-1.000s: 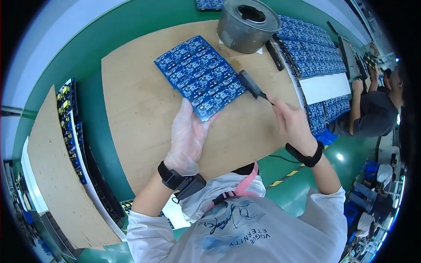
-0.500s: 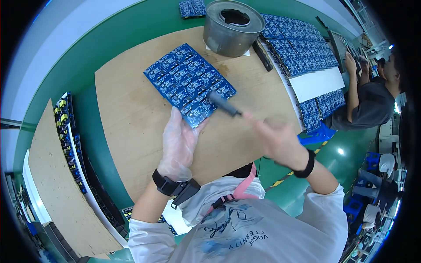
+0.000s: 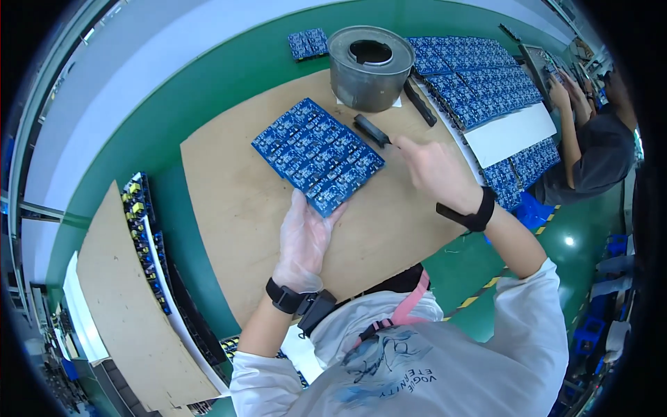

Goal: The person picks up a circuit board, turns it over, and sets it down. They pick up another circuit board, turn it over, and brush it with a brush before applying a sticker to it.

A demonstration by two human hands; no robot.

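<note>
A blue circuit board panel (image 3: 316,154), packed with repeated small circuits, is tilted over the brown board. My left hand (image 3: 303,233), in a clear plastic glove, grips the panel's near corner between thumb and fingers. To the right of the panel, my bare right hand (image 3: 438,170) is closed round the handle of what looks like a brush. The dark head of this brush (image 3: 372,131) points up and left, apart from the panel. Bristles are too small to make out.
A round metal pot (image 3: 372,83) with a dark opening stands at the back, a black-handled tool (image 3: 420,103) beside it. More blue panels (image 3: 479,76) lie in rows at the right. A co-worker (image 3: 590,149) handles something at far right. A brown sheet (image 3: 132,292) lies left.
My right hand has drawn the brush off the panel, up and to the right. My left hand keeps its hold on the panel. The whole view has shifted slightly.
</note>
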